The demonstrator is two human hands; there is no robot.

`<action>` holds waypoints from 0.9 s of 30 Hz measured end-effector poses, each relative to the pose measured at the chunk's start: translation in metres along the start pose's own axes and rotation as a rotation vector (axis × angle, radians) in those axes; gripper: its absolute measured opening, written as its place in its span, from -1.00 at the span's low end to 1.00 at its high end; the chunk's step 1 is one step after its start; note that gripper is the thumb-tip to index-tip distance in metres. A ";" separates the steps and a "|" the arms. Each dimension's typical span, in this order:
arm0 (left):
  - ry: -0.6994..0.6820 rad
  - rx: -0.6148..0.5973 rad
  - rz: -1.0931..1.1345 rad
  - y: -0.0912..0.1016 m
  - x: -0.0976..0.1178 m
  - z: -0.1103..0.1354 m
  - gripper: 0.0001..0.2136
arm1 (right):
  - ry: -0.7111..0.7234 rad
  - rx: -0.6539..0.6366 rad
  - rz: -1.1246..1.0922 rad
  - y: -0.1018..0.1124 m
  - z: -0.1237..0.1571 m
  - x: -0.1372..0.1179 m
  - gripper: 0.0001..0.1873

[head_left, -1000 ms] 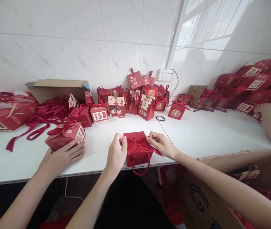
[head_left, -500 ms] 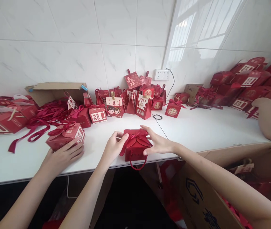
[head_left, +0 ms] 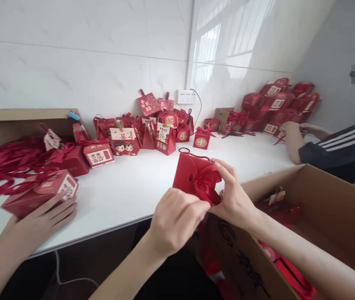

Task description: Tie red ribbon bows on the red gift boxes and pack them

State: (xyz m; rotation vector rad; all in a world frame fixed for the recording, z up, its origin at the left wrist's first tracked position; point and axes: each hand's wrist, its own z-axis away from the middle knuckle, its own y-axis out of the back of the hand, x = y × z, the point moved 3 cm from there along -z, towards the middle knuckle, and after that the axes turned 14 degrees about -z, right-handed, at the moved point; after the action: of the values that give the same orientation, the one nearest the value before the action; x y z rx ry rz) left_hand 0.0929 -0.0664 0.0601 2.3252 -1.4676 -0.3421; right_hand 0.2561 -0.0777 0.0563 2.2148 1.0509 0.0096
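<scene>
A red gift box [head_left: 184,170] with a satin ribbon bow [head_left: 205,186] and a twisted cord handle is tilted up off the table's front part. My right hand [head_left: 234,196] grips the box along its right side, thumb below and fingers at the top edge. In front of it, my left hand [head_left: 175,218] is closed, its fingertips pinching the ribbon at the lower edge of the bow. The fingertips partly hide the ribbon end. Farther left, another person's hand [head_left: 44,221] rests on a red box [head_left: 40,189] with a bow.
Decorated red boxes [head_left: 163,137] stand along the wall under a power strip [head_left: 186,96]. Loose ribbons [head_left: 18,152] spill from a carton at left. An open cardboard box [head_left: 321,200] with red items stands at right. Beyond it, a person in a striped sleeve [head_left: 346,139] sits by stacked boxes [head_left: 277,104].
My hands have lifted the gift box off the table and tilted it so its bow faces me. My left hand has closed at the ribbon. The view has swung right.
</scene>
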 end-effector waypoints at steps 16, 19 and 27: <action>0.035 0.301 0.253 -0.052 0.045 -0.046 -0.81 | -0.120 0.216 0.222 0.102 0.054 -0.009 0.05; 0.453 0.174 0.160 -0.078 0.014 -0.044 -0.95 | -0.477 0.293 -0.093 0.114 0.069 0.009 0.06; 0.047 -0.310 0.400 -0.138 0.067 0.007 -0.89 | -1.376 0.699 -1.577 0.108 0.118 0.037 -0.32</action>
State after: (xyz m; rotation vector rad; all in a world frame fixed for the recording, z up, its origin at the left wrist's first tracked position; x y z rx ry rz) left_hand 0.2307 -0.0744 -0.0064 1.7424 -1.6757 -0.3680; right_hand 0.3873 -0.1680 0.0181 0.6463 1.5518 -2.3175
